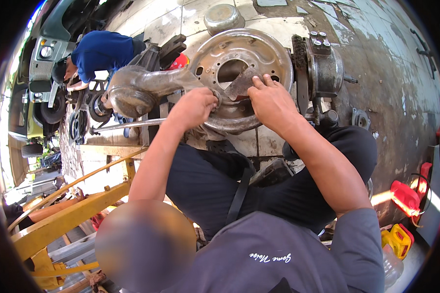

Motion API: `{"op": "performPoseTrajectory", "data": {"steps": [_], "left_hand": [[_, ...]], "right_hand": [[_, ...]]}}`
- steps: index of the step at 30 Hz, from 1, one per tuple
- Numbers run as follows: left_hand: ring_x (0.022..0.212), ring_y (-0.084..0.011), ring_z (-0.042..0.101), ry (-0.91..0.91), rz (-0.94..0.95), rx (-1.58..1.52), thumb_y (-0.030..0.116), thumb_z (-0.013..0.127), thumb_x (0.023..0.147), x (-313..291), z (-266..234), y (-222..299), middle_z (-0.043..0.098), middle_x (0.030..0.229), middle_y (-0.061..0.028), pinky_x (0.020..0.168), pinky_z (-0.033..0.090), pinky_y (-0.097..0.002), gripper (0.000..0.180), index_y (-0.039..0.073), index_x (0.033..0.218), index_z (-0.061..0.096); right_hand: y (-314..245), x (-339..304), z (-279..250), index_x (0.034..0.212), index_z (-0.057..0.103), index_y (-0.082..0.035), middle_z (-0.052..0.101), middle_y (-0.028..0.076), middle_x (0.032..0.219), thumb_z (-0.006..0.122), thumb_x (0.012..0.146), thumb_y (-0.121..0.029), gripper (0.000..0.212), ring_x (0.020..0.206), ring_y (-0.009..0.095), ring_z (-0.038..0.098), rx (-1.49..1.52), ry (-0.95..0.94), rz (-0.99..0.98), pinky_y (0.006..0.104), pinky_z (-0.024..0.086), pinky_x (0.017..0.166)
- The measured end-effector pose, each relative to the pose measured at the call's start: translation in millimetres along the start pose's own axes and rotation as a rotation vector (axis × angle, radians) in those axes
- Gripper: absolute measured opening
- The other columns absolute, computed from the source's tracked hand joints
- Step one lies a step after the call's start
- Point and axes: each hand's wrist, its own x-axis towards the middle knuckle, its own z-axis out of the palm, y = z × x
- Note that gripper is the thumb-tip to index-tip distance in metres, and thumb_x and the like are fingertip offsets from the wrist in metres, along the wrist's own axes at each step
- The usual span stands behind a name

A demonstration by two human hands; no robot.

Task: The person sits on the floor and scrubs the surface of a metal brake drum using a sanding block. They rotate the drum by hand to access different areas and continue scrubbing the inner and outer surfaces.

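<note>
A large bare steel wheel rim (264,46) lies in front of me, its round centre hole facing up. My right hand (274,102) is over the rim's near right part, thumb and fingers closed on a grey-brown sandpaper-like sheet (240,85) that partly covers the centre hole. At the rim's left side my left hand (193,110) is closed, fingers curled by a small round metal edge; what it holds is hidden. Just beyond that hand, the narrow end of a cast metal axle housing (132,93) reaches the rim.
A metal drum-like part (224,18) stands beyond the rim. Right of it sits a hub assembly (325,71) with a shaft. A co-worker in a blue shirt (102,56) bends at the left, near a vehicle (44,63). A yellow frame (73,219) crosses the lower left; a yellow container (397,240) is lower right.
</note>
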Motion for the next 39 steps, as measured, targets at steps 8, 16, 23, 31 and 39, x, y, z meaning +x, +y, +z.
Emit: {"op": "performPoseTrajectory", "data": {"steps": [8, 16, 23, 31, 39], "left_hand": [[0.098, -0.0354, 0.066, 0.035, -0.137, -0.165, 0.011, 0.069, 0.089, 3.7, 6.9, 6.3, 0.069, 0.098, -0.0153, 0.089, 0.052, -0.0434, 0.013, 0.002, 0.096, 0.074], [0.098, -0.0357, 0.066, 0.118, -0.164, -0.153, 0.012, 0.068, 0.091, 2.4, 10.7, 3.2, 0.071, 0.100, -0.0164, 0.090, 0.052, -0.0422, 0.015, 0.001, 0.098, 0.075], [0.097, -0.0371, 0.066, 0.322, -0.285, -0.030, 0.016, 0.068, 0.090, -7.2, 18.7, -14.9, 0.071, 0.098, -0.0186, 0.088, 0.052, -0.0447, 0.017, 0.001, 0.095, 0.076], [0.095, -0.0378, 0.070, 0.173, -0.429, -0.338, 0.023, 0.068, 0.094, -4.0, 8.3, -11.3, 0.073, 0.099, -0.0212, 0.086, 0.053, -0.0426, 0.026, 0.002, 0.108, 0.074], [0.090, -0.0347, 0.066, 0.343, -0.212, -0.354, 0.013, 0.070, 0.090, -13.5, 23.0, 34.6, 0.071, 0.093, -0.0156, 0.085, 0.053, -0.0408, 0.016, 0.001, 0.099, 0.075]], "right_hand": [[-0.5, -1.1, -1.1, 0.113, 0.070, 0.000, 0.058, 0.026, 0.142, 0.055, 0.092, -0.007, 0.028, 0.136, 0.044, 0.051, 0.001, -0.007, 0.007, 0.0503, 0.041, 0.112], [-0.3, 3.2, 0.8, 0.115, 0.069, 0.000, 0.056, 0.026, 0.144, 0.055, 0.091, -0.007, 0.028, 0.137, 0.044, 0.050, -0.003, -0.035, 0.013, 0.0505, 0.042, 0.112], [-1.3, 2.3, -5.7, 0.114, 0.069, 0.000, 0.057, 0.025, 0.143, 0.055, 0.091, -0.007, 0.028, 0.136, 0.044, 0.051, -0.023, -0.054, 0.002, 0.0498, 0.044, 0.110], [3.5, 0.6, 0.6, 0.106, 0.069, 0.001, 0.063, 0.025, 0.134, 0.056, 0.091, -0.007, 0.022, 0.130, 0.045, 0.057, -0.023, 0.046, -0.054, 0.0490, 0.047, 0.104], [4.2, 11.6, -19.0, 0.100, 0.068, 0.001, 0.070, 0.029, 0.100, 0.055, 0.095, -0.011, 0.018, 0.096, 0.046, 0.069, 0.298, 0.103, 0.036, 0.0515, 0.055, 0.086]]}}
